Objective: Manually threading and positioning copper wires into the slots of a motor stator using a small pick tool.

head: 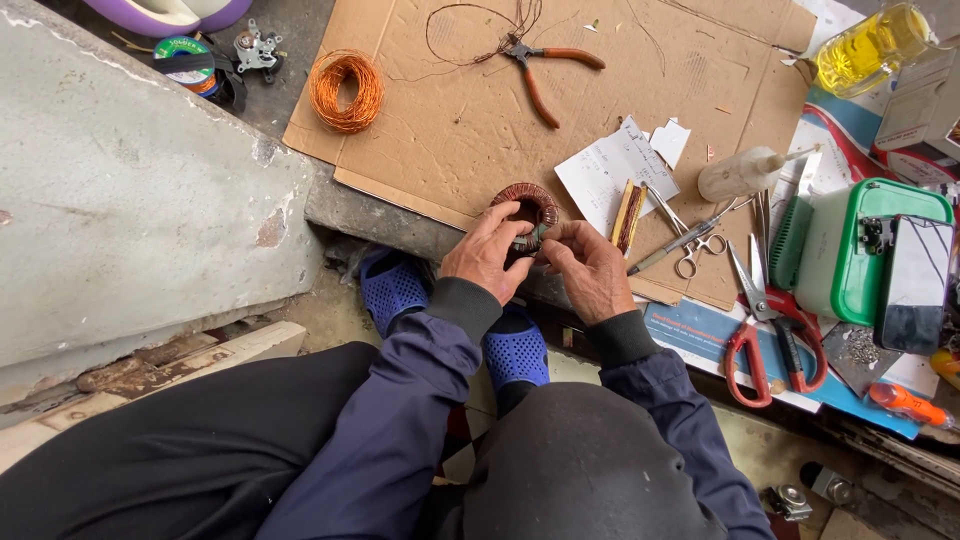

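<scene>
My left hand (487, 255) grips the near rim of a round ring wound with dark copper wire (527, 201), holding it upright above the edge of a cardboard sheet (460, 120). My right hand (590, 265) sits just to its right, fingertips pinching a small grey-green piece (531, 238) at the bottom of the ring. Both hands touch each other around that spot. Dark blue sleeves cover my wrists.
On the cardboard lie an orange wire coil (346, 90) and orange-handled pliers (540, 65). To the right are paper slips (610, 170), a white squeeze bottle (745, 173), small scissors (690, 245), red-handled scissors (765, 335), a green-and-white box (860, 250) and a yellow liquid bottle (870, 45). A concrete slab (130, 190) stands left.
</scene>
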